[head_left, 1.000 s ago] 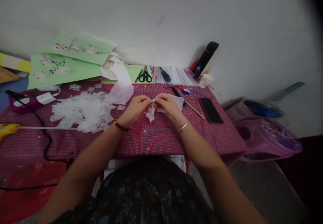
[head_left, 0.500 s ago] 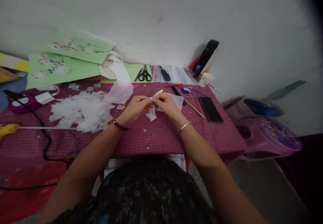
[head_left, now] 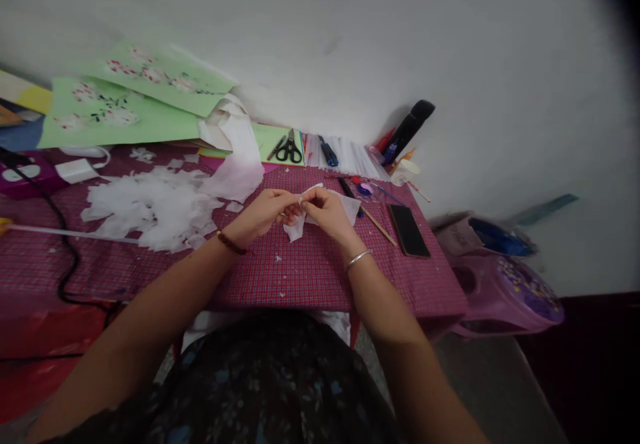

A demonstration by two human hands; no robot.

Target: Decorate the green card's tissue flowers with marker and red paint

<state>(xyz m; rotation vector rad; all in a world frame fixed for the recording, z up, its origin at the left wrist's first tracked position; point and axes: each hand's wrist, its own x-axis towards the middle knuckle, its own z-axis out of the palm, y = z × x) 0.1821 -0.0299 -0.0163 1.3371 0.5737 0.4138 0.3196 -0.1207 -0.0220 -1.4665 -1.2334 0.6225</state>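
Over the middle of the checked table, my left hand (head_left: 274, 209) and my right hand (head_left: 326, 212) meet at the fingertips. Both are closed in a pinch on a small bit of white tissue paper (head_left: 301, 201), mostly hidden by the fingers. Beneath and behind them spreads a thin white sheet (head_left: 350, 208), with one corner showing below the fingers. To the left of my left hand lies a wide heap of white paper petals (head_left: 150, 207). A longer white paper strip (head_left: 237, 157) touches the heap's right side.
Black scissors (head_left: 289, 148) rest on coloured paper at the back. Right of my hands lie a wooden stick (head_left: 379, 225) and a phone (head_left: 409, 231). Green painted sheets (head_left: 120, 114) lean on the wall. A black cable (head_left: 67, 244) crosses the left side; a pink stool (head_left: 493, 297) stands right.
The camera view has turned and shifted slightly, moving the table's contents in the picture. My two hands keep their pinch, fingertips together, with little visible change.
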